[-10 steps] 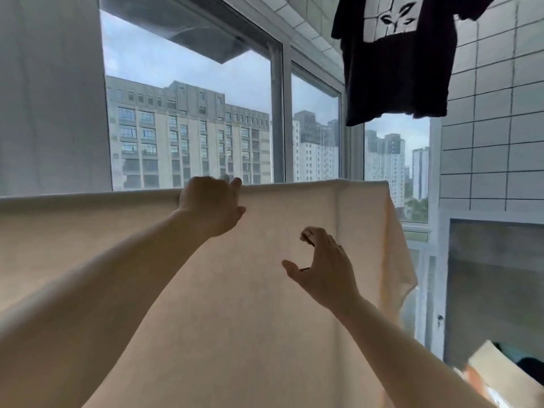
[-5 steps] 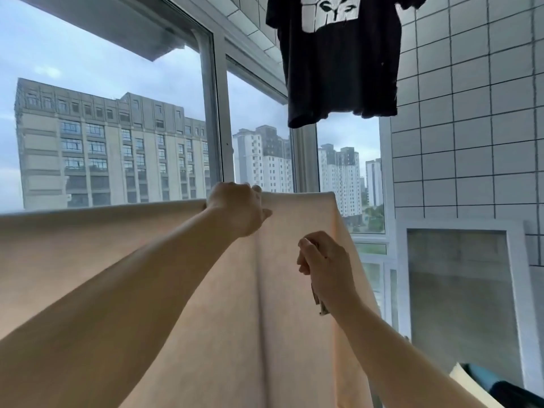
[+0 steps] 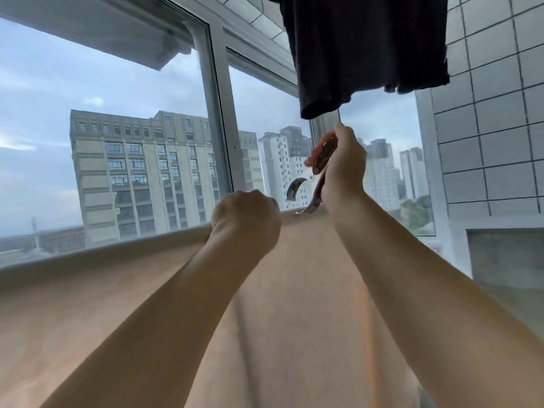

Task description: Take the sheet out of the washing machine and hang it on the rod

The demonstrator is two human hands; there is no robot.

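A pale peach sheet (image 3: 123, 290) hangs over the rod, which it covers along its top fold. My left hand (image 3: 245, 220) grips the sheet's top edge, fingers curled over the fold. My right hand (image 3: 341, 166) is raised just right of it and squeezes a dark clothes clip (image 3: 312, 178), whose curved jaws are spread apart directly above the sheet's top edge near its right end.
A black T-shirt (image 3: 368, 48) hangs overhead at the upper right, close above my right hand. Large windows (image 3: 132, 142) face tall buildings. A white tiled wall (image 3: 494, 113) stands on the right.
My right hand rose from the sheet's front to above its top edge, and the clip it holds now shows with spread jaws. My left hand kept its grip on the fold.
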